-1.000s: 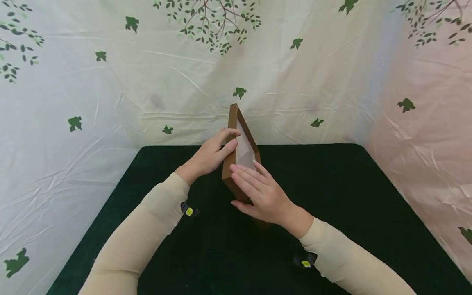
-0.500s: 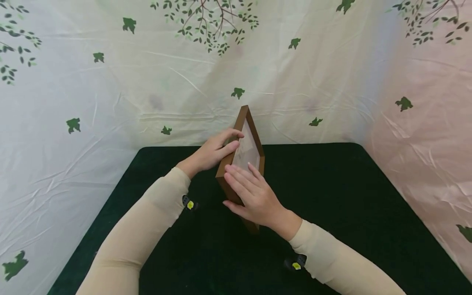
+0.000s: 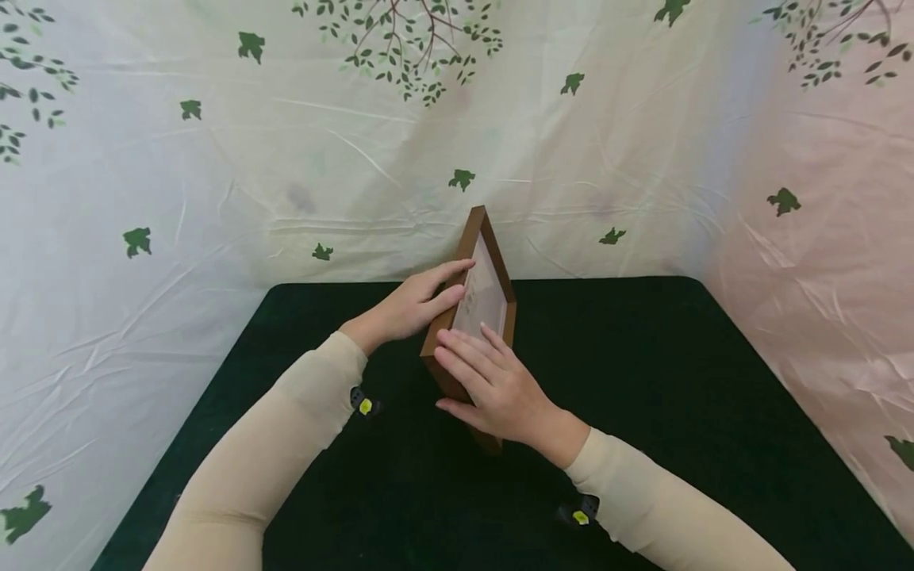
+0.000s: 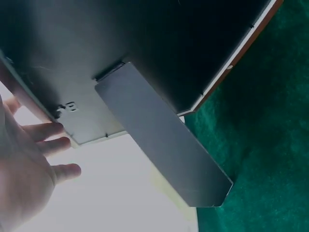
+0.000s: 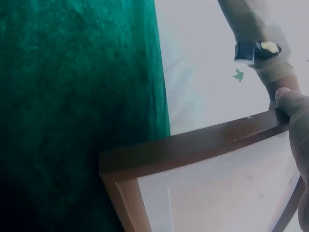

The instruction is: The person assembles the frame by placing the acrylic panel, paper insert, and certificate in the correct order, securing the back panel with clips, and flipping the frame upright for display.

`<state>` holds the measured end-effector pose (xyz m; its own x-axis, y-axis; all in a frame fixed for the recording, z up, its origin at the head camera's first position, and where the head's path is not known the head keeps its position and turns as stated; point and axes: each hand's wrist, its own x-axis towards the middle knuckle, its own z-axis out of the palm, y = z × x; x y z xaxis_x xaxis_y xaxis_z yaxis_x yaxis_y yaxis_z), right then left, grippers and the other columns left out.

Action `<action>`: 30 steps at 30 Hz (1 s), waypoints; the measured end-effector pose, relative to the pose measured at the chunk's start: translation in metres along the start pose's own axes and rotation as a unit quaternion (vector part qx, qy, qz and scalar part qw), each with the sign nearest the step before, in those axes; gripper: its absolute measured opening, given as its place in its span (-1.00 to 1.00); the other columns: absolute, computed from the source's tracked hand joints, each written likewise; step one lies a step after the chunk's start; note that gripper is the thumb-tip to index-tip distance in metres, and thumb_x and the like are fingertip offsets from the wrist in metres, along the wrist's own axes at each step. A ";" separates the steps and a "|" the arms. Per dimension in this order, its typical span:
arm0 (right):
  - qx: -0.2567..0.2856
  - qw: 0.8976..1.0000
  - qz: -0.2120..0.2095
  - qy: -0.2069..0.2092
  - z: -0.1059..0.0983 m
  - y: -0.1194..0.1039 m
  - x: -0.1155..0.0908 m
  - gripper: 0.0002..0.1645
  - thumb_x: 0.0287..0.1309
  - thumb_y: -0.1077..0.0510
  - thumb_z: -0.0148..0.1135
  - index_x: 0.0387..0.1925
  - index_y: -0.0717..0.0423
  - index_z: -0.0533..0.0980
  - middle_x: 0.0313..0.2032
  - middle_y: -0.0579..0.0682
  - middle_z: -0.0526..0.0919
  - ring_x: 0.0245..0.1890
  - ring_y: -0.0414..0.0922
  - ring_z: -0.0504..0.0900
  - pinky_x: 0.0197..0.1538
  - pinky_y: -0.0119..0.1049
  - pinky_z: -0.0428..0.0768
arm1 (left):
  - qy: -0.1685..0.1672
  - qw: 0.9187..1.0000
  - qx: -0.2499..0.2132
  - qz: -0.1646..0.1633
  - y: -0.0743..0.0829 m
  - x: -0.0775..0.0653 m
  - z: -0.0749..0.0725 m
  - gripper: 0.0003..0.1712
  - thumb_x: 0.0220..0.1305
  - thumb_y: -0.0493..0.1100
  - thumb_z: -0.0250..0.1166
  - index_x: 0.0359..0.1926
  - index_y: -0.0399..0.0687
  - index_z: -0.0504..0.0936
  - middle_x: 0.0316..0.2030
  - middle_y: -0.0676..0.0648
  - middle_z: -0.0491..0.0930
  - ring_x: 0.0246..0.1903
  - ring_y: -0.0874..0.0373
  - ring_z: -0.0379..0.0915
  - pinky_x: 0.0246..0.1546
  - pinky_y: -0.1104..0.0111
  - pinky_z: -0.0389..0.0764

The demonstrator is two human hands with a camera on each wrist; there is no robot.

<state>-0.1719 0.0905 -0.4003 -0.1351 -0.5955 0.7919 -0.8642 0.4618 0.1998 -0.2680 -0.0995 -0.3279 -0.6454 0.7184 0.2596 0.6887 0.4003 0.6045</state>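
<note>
A brown wooden picture frame [image 3: 486, 289] stands upright and turned edgewise over the middle of the table, a pale print behind its front. My left hand [image 3: 407, 308] grips its left edge, with thumb and forefinger on the wood. In the left wrist view, other fingers [image 4: 53, 145] show at the border of the black backboard [image 4: 149, 34], from which a dark stand leg [image 4: 161, 137] slants out. My right hand [image 3: 503, 388] holds the near corner, fingers straight across the front and thumb along the side. The right wrist view shows the wooden rim [image 5: 193, 147] and the right thumb [image 5: 300, 135].
Dark green cloth covers the table [image 3: 607, 357], whose far edge meets a pale fabric backdrop [image 3: 357, 159] printed with leaves and branches. Each sleeve carries a small black wrist camera [image 3: 589, 506] at the cuff.
The picture frame has turned so that more of its front shows, its top shifting right. My right hand has moved slightly left with it, while the left keeps its grip.
</note>
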 end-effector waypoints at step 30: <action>-0.072 0.955 0.146 -0.247 0.016 0.173 0.006 -0.04 0.29 -0.42 -0.13 0.53 -0.19 -0.21 0.52 -0.17 -0.21 0.48 0.04 -0.08 0.38 0.21 0.01 | 0.068 0.915 0.382 0.111 0.071 -0.090 0.034 -0.31 0.33 0.17 0.18 0.39 0.04 0.31 0.47 -0.19 -0.01 0.29 -0.23 0.24 0.13 -0.12 0.40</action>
<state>-0.3298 0.1567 -0.3702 -0.6032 -0.6486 0.4642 -0.6837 0.7202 0.1179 -0.1496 -0.1166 -0.3343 -0.4614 0.7729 0.4356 0.8038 0.5720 -0.1633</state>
